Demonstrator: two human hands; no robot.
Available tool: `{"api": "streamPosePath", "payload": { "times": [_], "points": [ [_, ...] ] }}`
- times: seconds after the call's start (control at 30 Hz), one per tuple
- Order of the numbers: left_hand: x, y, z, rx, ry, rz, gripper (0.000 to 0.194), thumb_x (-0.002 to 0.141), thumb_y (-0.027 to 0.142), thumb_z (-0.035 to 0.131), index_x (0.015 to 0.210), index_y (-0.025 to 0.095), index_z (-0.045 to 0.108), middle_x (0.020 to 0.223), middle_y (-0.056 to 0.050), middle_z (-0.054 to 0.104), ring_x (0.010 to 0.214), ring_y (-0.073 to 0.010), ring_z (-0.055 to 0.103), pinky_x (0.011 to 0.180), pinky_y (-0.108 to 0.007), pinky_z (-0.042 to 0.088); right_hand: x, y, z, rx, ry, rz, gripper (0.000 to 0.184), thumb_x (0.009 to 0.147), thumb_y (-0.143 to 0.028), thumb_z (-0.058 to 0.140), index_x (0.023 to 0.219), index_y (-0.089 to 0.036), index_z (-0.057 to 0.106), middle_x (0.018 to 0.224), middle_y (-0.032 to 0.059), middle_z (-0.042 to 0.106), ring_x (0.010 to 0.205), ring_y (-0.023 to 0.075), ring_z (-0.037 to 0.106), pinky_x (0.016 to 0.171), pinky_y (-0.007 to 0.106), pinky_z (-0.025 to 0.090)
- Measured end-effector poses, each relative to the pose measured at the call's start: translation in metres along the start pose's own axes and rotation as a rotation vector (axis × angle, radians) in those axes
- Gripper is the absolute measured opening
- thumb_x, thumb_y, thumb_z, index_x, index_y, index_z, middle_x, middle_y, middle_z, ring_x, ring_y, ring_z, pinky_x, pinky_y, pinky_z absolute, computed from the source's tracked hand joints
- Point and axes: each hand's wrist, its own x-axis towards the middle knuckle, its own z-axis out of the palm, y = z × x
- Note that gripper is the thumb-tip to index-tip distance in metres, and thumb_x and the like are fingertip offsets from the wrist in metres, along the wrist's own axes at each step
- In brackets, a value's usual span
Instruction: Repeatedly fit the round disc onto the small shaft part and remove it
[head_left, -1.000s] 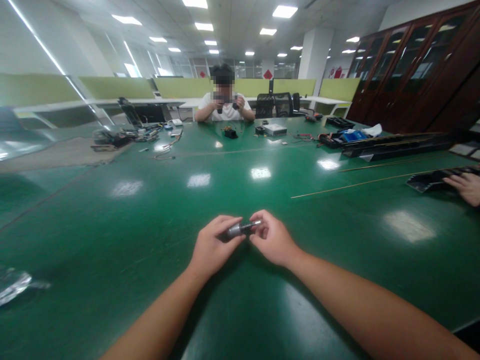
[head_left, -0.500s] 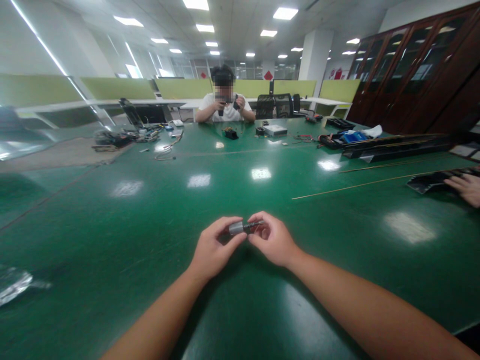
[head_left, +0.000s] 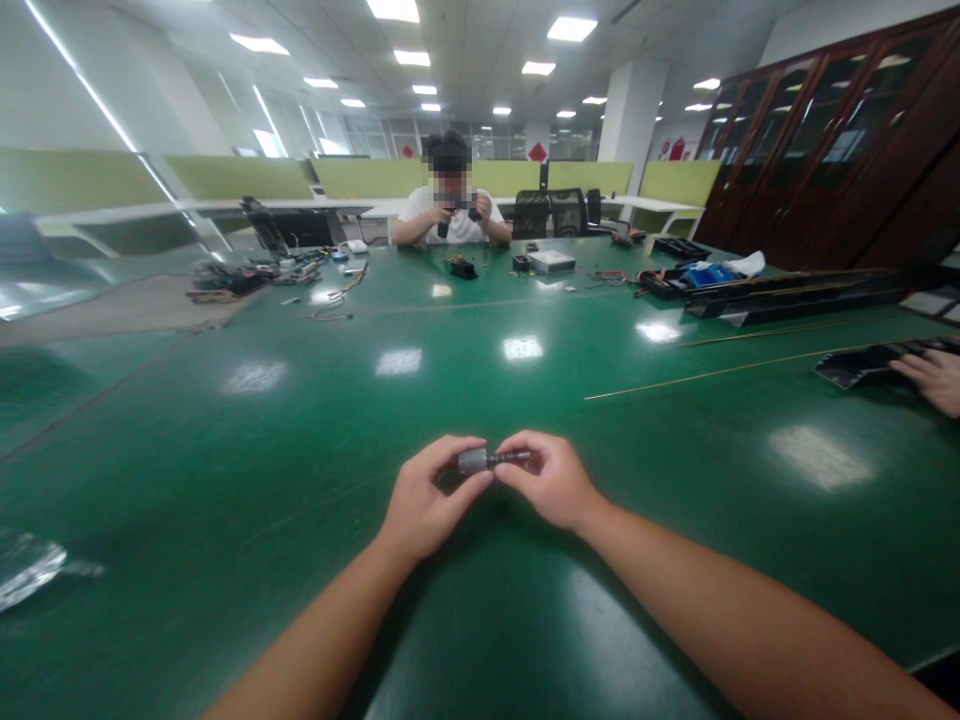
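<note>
Just above the green table (head_left: 225, 470), near its front middle, my two hands meet around a small grey metal cylinder (head_left: 474, 460) with a thin dark threaded shaft (head_left: 511, 458) sticking out to its right. My left hand (head_left: 426, 500) pinches the cylinder body between thumb and fingers. My right hand (head_left: 551, 480) has its fingers closed on the shaft's right end. Part of the piece is hidden inside both grips.
A person in a white shirt (head_left: 450, 215) sits at the far side, holding something dark. Another person's hand (head_left: 934, 378) rests at the right edge by a black tray (head_left: 855, 362). Thin rods (head_left: 712, 370), black cases (head_left: 787, 290), cables (head_left: 247, 275) and crumpled foil (head_left: 26, 570) lie around.
Both hands and the cylinder have dropped slightly, and the shaft now lies level instead of tilted up. The person opposite has lowered the dark object a little.
</note>
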Motion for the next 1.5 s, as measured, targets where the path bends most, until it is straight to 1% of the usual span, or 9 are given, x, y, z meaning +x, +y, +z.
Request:
{"api": "streamPosePath", "payload": {
  "times": [0.17,0.4,0.57,0.77,1.03,1.23,1.37,1.5],
  "points": [
    [-0.0003,-0.0007,-0.0006,0.015,0.001,-0.002,0.027,0.084,0.035,0.072,0.109,0.024,0.068,0.101,-0.003,0.068,0.091,-0.0179,0.063,0.082,-0.029,0.047,0.0,0.0005,0.0014,0.039,0.01,0.005,0.015,0.075,-0.026,0.071,0.086,-0.016,0.069,0.079,0.0038,0.07,0.07,0.0165,0.063,0.069,0.028,0.051],
    [0.0004,0.0,-0.0007,0.008,0.026,-0.014,0.027,0.084,0.035,0.072,0.109,0.025,0.069,0.102,-0.002,0.068,0.091,-0.0169,0.063,0.082,-0.028,0.048,0.0007,0.0005,0.0014,0.039,0.026,0.022,0.016,0.074,-0.028,0.072,0.085,-0.016,0.069,0.076,0.0025,0.068,0.066,0.0154,0.06,0.065,0.027,0.048],
    [0.0008,-0.0001,-0.0017,0.015,0.026,-0.025,0.028,0.084,0.036,0.072,0.108,0.024,0.069,0.102,-0.003,0.069,0.091,-0.0184,0.064,0.082,-0.029,0.048,0.0021,0.0026,0.0007,0.032,0.033,0.033,0.017,0.073,-0.029,0.074,0.084,-0.016,0.07,0.074,0.0021,0.067,0.065,0.0152,0.058,0.066,0.028,0.047],
    [0.0,-0.0028,-0.0029,-0.02,0.046,-0.057,0.03,0.083,0.038,0.072,0.108,0.023,0.069,0.104,-0.004,0.069,0.092,-0.0197,0.065,0.082,-0.03,0.05,0.0028,0.0033,0.001,0.105,0.053,0.037,0.016,0.074,-0.028,0.073,0.083,-0.016,0.068,0.074,0.0019,0.066,0.066,0.0152,0.058,0.066,0.028,0.047],
    [0.0006,-0.0039,-0.0038,-0.026,0.06,-0.081,0.03,0.082,0.04,0.072,0.107,0.024,0.07,0.105,-0.004,0.07,0.092,-0.0206,0.067,0.083,-0.031,0.05,0.0025,0.0024,0.0008,0.116,0.065,0.05,0.015,0.074,-0.028,0.072,0.083,-0.016,0.067,0.072,0.0007,0.064,0.064,0.014,0.057,0.066,0.028,0.046],
    [0.0016,-0.0037,-0.0042,-0.031,0.06,-0.097,0.032,0.082,0.042,0.072,0.107,0.023,0.07,0.105,-0.005,0.071,0.092,-0.0223,0.068,0.083,-0.033,0.05,0.0032,0.0022,0.0004,0.111,0.062,0.061,0.015,0.073,-0.027,0.072,0.083,-0.016,0.067,0.072,0.0006,0.064,0.063,0.0141,0.057,0.065,0.028,0.046],
    [0.0018,-0.0039,-0.0047,-0.052,0.074,-0.138,0.036,0.08,0.045,0.073,0.107,0.021,0.07,0.104,-0.007,0.071,0.092,-0.0236,0.067,0.085,-0.034,0.051,0.0034,0.0029,-0.0001,0.118,0.067,0.071,0.015,0.073,-0.028,0.072,0.082,-0.017,0.067,0.071,0.0002,0.063,0.063,0.014,0.057,0.064,0.027,0.046],
    [0.0023,-0.0062,-0.006,-0.139,0.098,-0.196,0.04,0.078,0.046,0.075,0.107,0.019,0.07,0.099,-0.008,0.071,0.088,-0.0231,0.067,0.084,-0.034,0.052,0.003,0.002,0.0001,0.135,0.073,0.088,0.016,0.073,-0.028,0.073,0.082,-0.016,0.066,0.069,-0.0001,0.062,0.061,0.0135,0.057,0.061,0.026,0.044]
  ]
}}
